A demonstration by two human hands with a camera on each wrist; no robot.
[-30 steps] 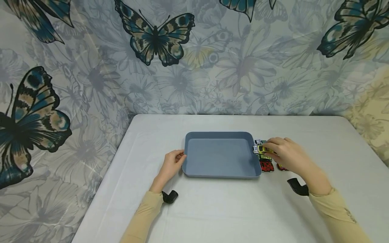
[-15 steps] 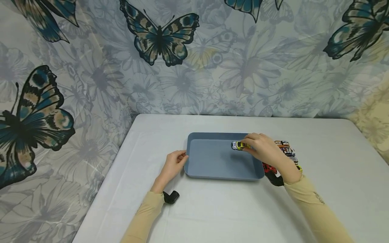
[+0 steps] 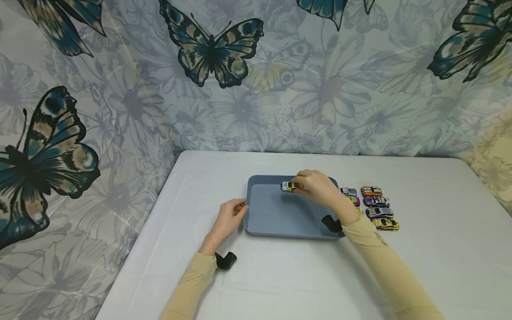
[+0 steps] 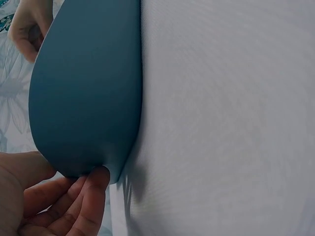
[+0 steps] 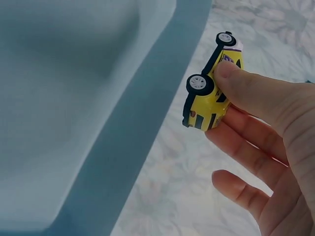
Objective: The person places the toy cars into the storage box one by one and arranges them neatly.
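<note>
My right hand (image 3: 318, 189) pinches a small yellow toy car (image 3: 289, 186) above the back part of the grey-blue tray (image 3: 286, 218). In the right wrist view, the thumb presses one side of the car (image 5: 212, 101) and the fingers are on the other; its wheels face the tray's rim (image 5: 147, 108). My left hand (image 3: 229, 218) holds the left edge of the tray. The left wrist view shows that hand's thumb at the tray's rim and its fingertips against the outer wall (image 4: 88, 108). No car is seen inside the tray.
Right of the tray stand several toy cars in two columns: orange (image 3: 371, 191), purple (image 3: 376, 201), grey (image 3: 379, 213) and yellow ones (image 3: 385, 224). The nearer column (image 3: 349, 192) is partly behind my right arm. A white cloth (image 3: 256, 280) covers the table.
My right hand has carried the yellow toy car leftward from beside the tray's right edge to over the tray. The left hand has stayed at the tray's left edge.
</note>
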